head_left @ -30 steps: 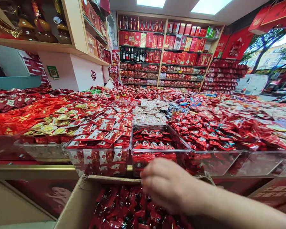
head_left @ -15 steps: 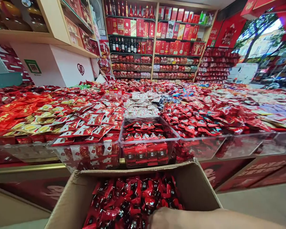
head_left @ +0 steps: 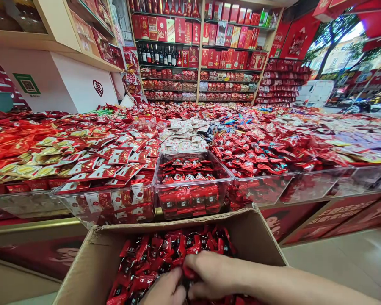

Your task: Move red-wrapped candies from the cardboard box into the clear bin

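Observation:
An open cardboard box (head_left: 266,237) stands at the bottom centre, holding many red and black wrapped sweets (head_left: 146,258). Inside it, my right hand (head_left: 211,273) reaches in from the right, its fingers curled on red packets. Close beside it, my left hand (head_left: 167,288) is at the bottom edge of the view, thumb and finger down among the sweets. What the fingertips of either hand hold is hidden. Behind the box sits a clear plastic bin (head_left: 193,186), partly filled with matching red and black packets lying in rows.
Clear bins heaped with red-and-white packets (head_left: 114,165) stand left of the centre bin, and bins of red packets (head_left: 257,156) stand right. White packets (head_left: 184,135) lie behind it. Shelves (head_left: 199,63) of bottles and boxes rise at the back.
My left hand has come into view in the box. My right hand has moved up and further in, so its fingers now show. The view has shifted slightly.

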{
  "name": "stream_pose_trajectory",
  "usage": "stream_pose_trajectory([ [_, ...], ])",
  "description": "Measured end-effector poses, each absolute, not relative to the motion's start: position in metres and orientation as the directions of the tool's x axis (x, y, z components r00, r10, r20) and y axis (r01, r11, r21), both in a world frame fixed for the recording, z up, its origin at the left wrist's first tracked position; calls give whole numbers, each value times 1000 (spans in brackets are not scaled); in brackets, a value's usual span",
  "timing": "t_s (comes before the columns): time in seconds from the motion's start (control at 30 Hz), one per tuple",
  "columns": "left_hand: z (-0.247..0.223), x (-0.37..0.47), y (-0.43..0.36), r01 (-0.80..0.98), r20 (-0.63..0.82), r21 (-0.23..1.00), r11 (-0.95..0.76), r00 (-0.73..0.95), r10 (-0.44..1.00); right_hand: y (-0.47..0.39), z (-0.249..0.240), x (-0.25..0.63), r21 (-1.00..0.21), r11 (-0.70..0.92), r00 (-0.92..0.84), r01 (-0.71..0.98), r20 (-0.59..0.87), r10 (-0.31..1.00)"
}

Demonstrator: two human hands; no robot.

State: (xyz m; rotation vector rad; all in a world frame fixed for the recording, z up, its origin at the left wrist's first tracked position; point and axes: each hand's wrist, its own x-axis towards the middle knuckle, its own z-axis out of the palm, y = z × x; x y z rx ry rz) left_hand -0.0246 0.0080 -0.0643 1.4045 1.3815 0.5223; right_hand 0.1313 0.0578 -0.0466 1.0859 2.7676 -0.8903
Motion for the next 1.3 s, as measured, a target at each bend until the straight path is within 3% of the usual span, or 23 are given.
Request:
stream_pose_trajectory([
  [0.07,-58,-28,15,387,-313,901,196,267,911,64,-42,132,-644,439,-695,627,-209,688],
  [0.17,-47,-31,19,285,-260,941,181,271,927,70,-40,131,-889,100,-660,448,-253,708],
  [0.27,-38,-32,20,214,-223,962,171,250,942,73,-34,128,-956,-148,-682,255,-286,673],
  [0.37,-33,-32,19,181,-219,967,181,212,952,72,-29,126,-961,-223,-641,162,-275,717],
  [0.6,-33,-31,19,89,-240,970,227,190,952,71,-30,126,-960,-280,-628,15,-227,744],
  [1.1,-34,-31,14,-38,-262,961,273,180,948,72,-11,133,-953,-301,-611,39,-262,748],
  [1.2,-30,-32,11,-45,-239,967,249,159,958,70,-5,134,-971,-208,-606,117,-235,760],
  [1.3,-28,-33,9,-51,-225,971,233,125,966,64,4,136,-943,143,-567,302,-57,822],
])
